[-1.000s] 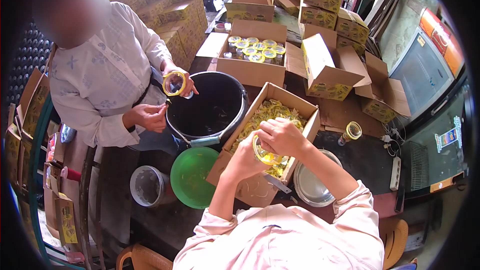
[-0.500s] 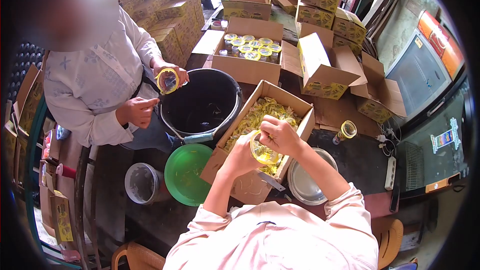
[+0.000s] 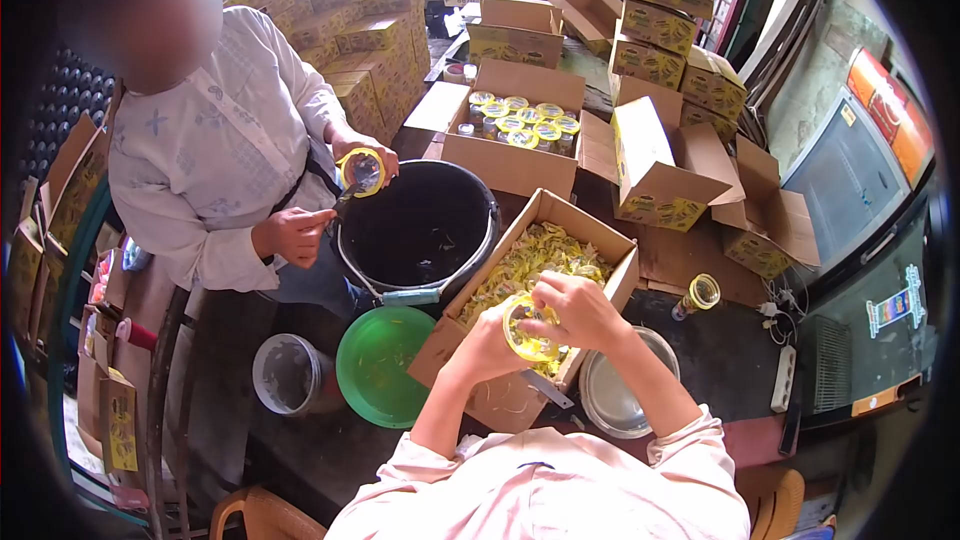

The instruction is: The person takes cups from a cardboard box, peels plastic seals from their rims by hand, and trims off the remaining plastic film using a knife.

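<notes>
Over the carton [image 3: 590,230] of yellow pieces [image 3: 540,250], our left hand [image 3: 487,345] grips a yellow-rimmed jar [image 3: 534,348], apparently unfinished, with our right hand [image 3: 583,310] at its mouth, holding what we cannot tell, while similar jars [image 3: 523,120] already stand in the far carton [image 3: 510,162].

Surroundings, with background stock and furnishings.
Upper left: stacked cartons [image 3: 385,55], yellow-printed. Upper right: cabinet [image 3: 845,168], orange band at top. Lower right: white power strip [image 3: 784,378], near cables [image 3: 772,310]. Bottom left: orange chair [image 3: 262,514].
</notes>
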Demonstrator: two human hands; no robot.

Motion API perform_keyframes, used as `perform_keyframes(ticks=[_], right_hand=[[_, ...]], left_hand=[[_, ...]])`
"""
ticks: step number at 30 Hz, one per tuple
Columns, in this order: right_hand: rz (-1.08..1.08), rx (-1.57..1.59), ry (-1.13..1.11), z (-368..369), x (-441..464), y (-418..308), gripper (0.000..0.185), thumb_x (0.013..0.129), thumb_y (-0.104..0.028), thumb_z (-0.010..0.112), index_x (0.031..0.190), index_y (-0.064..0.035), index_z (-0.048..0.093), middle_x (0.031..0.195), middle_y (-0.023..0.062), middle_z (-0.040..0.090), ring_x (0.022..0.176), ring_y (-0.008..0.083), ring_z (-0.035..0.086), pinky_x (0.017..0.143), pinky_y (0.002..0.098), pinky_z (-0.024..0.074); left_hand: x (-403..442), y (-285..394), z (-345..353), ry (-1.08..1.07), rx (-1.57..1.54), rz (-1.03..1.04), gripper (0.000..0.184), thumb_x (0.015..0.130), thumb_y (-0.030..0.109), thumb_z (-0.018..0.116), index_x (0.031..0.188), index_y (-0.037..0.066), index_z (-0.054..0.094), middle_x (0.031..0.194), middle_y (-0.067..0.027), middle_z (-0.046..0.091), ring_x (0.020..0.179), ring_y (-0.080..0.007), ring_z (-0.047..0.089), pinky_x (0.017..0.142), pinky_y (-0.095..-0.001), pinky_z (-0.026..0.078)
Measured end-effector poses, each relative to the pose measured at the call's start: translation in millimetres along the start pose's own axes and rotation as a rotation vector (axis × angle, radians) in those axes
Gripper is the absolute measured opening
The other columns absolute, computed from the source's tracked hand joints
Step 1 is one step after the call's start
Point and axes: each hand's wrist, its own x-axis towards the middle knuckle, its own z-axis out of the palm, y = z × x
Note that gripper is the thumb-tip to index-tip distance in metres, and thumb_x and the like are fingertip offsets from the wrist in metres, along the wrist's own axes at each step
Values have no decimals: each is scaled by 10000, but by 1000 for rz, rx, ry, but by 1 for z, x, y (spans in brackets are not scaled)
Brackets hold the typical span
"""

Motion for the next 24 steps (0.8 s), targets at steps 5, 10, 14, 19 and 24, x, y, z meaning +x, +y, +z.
perform_keyframes(ticks=[5, 10, 14, 19, 24], right_hand=[[-66, -267, -12, 8, -4, -2, 309, 779, -352, 629, 739, -51, 570, 740, 82, 562, 697, 234, 607, 590, 353, 484], [-36, -332, 20, 11, 0, -5, 273, 853, -311, 574, 707, -81, 586, 652, 45, 555, 604, 209, 601, 532, 332, 478], [166, -241, 161, 21, -2, -2, 265, 837, -271, 601, 664, -73, 568, 624, 77, 534, 557, 264, 572, 499, 362, 456], [231, -135, 171, 26, -4, -15, 218, 848, -240, 586, 713, -68, 592, 666, 94, 572, 570, 277, 587, 511, 364, 468], [264, 124, 143, 32, -16, -8, 214, 840, -212, 585, 706, -45, 581, 670, 148, 568, 624, 343, 570, 562, 421, 447]], left_hand=[[-8, -3, -2, 19, 66, -105, 693, 554, 153, 801, 1138, 25, 450, 1017, -167, 578, 965, -331, 583, 811, -362, 478], [-9, -26, -2, 46, 40, -32, 827, 522, 124, 806, 1191, 53, 323, 1131, -174, 480, 1077, -343, 501, 900, -381, 418], [-8, -26, 4, 359, 211, 198, 779, 532, 96, 762, 1190, 61, 346, 1182, -150, 464, 1050, -311, 490, 930, -422, 348], [-1, -11, 22, 511, 489, 186, 662, 592, 160, 774, 1146, 87, 419, 1127, -153, 538, 1005, -300, 524, 887, -424, 377], [2, -26, 14, 466, 354, 192, 512, 675, 155, 742, 1088, 73, 452, 938, -112, 618, 853, -301, 595, 801, -405, 444]])
